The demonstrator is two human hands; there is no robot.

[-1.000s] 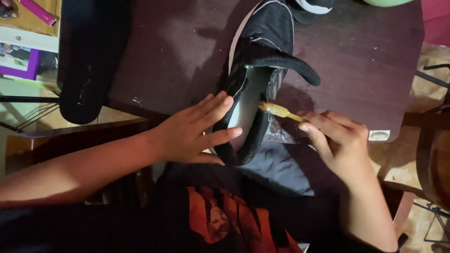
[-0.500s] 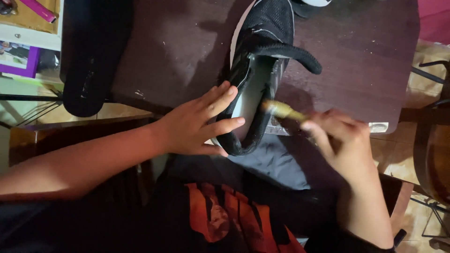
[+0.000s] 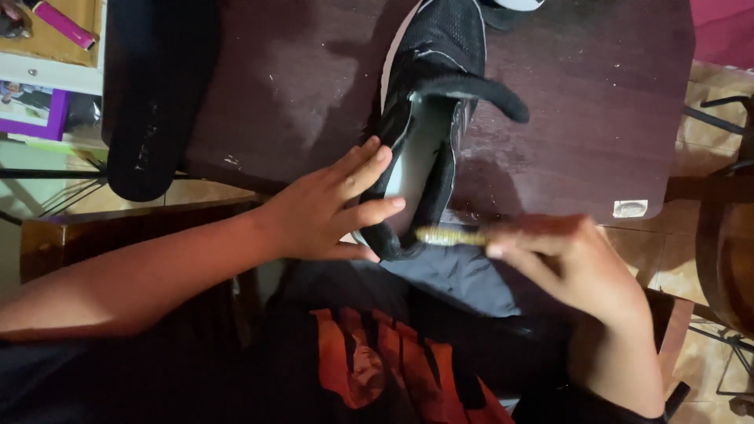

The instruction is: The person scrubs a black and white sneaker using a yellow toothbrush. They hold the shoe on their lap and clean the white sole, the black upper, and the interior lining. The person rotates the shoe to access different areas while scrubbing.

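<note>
Left hand [image 3: 334, 212] flat on the shoe [image 3: 428, 133], fingers splayed, gripping nothing, right hand [image 3: 577, 263] blurred, pinched round a yellow brush [image 3: 452, 235] — tip at the heel — on a dark table [image 3: 597, 118]

A dark brown wooden surface [image 3: 314, 86], scuffed with pale flecks, fills the upper middle of the frame. A black shoe [image 3: 440, 94] lies on it at centre, heel over the near edge. A black insole [image 3: 153, 94] lies at upper left, overhanging the edge. A small pale sticker [image 3: 630, 208] sits at the lower right corner.
</note>
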